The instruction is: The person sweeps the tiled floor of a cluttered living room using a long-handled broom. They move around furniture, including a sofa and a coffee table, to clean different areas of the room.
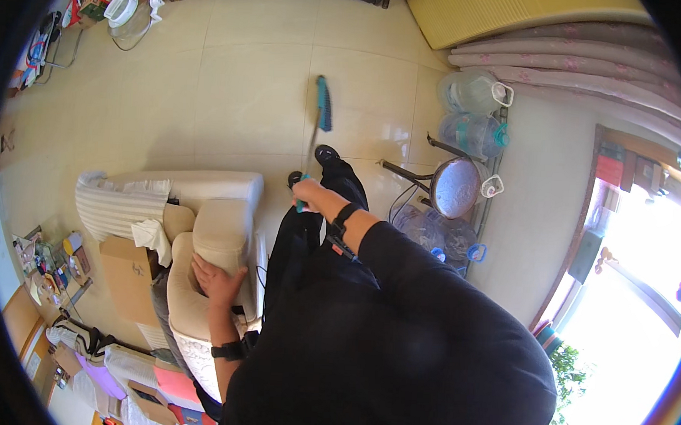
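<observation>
My right hand (308, 195) is closed around the teal handle end of a long-handled brush (325, 105). The brush's teal head with dark bristles lies on the tiled floor beyond my feet, its thin stick running back towards my hand. My left hand (219, 281) rests with spread fingers on the beige padded arm of a sofa (220, 235), apparently holding nothing. Dark straps sit around both of my forearms.
A cardboard box (126, 279) and striped cloth (116, 201) are on the sofa. To the right, large plastic water bottles (468, 92) and a round-topped stool (457, 188) stand along the wall. A yellow ridged panel (501, 16) and curtains (579, 69) are at the upper right.
</observation>
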`<state>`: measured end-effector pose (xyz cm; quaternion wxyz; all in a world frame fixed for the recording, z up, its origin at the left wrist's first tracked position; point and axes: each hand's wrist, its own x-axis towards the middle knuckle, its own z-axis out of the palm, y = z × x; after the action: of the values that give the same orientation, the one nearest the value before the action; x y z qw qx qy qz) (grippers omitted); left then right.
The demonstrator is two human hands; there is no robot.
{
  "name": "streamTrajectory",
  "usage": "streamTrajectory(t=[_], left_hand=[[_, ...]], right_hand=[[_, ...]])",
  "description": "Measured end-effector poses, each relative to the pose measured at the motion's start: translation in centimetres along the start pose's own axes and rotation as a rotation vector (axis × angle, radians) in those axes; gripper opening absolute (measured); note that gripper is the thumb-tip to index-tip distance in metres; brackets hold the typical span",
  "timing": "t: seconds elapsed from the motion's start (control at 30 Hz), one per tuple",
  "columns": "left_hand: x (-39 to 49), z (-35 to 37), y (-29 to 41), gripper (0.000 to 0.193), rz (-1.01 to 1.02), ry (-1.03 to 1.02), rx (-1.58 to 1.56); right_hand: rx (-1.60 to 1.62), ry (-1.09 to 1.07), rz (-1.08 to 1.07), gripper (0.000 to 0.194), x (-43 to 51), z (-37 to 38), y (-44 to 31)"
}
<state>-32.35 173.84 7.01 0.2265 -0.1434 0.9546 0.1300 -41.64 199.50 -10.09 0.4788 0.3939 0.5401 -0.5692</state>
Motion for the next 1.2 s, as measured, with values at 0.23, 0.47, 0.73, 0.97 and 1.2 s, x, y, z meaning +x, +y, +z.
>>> streamTrajectory(t=[0.23, 0.47, 0.73, 0.97, 1.2], left_hand=[[-0.2, 0.0, -0.2, 0.117, -0.018, -0.014, 0.010], [0.1, 0.0, 0.1, 0.117, -0.097, -0.048, -0.005], [0.5, 0.5, -1.1, 0.119, -0.070, -0.114, 0.022], [0.8, -0.4, 0.1, 0.122, -0.099, -0.191, 0.080], [2.2, -2.8, 4.6, 0.111, -0.450, -0.402, 0.125]], right_hand=[[-0.018, 0.047, -0.111, 0.015, -3.7, 1.5, -6.2], [0.056, 0.179, -0.159, 0.018, -9.4, -10.0, -6.8], [-0.327, 0.706, -0.056, 0.029, -12.2, -23.2, 1.9], [-1.084, 0.600, -0.076, 0.029, -9.2, -35.0, 5.8], [-0.681, 0.392, 0.187, 0.020, -0.9, -42.3, 9.4]])
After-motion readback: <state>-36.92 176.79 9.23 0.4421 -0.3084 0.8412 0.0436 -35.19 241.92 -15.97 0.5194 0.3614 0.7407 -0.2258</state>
